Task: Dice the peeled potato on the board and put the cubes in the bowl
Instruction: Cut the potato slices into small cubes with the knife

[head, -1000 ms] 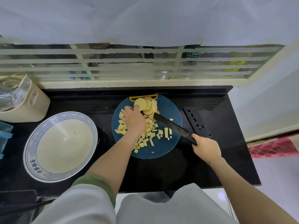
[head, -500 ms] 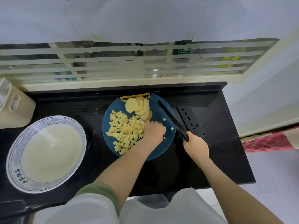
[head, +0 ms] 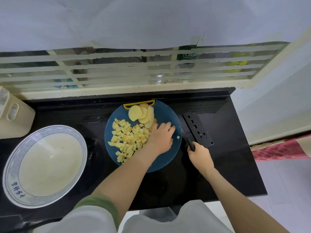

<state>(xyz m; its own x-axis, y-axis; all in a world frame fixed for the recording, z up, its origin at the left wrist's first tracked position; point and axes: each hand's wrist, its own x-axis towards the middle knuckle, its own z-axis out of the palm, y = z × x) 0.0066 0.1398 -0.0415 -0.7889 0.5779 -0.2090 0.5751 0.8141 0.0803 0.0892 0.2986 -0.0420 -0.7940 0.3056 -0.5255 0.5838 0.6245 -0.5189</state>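
The left hand [head: 160,137] is laid flat, fingers apart, on the blue board [head: 165,111] in the middle, just beside the potato cubes [head: 128,138]. The knife [head: 190,145] is gripped by the right hand [head: 200,157]. The bowl [head: 50,165] is seen lower left.

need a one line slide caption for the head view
Left hand flat on the board beside the potato cubes, right hand gripping the knife at the board's right edge, bowl at left.

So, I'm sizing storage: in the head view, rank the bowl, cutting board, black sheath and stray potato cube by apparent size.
1. bowl, only narrowly ahead; wide-angle stretch makes that unsure
2. cutting board
3. black sheath
4. stray potato cube
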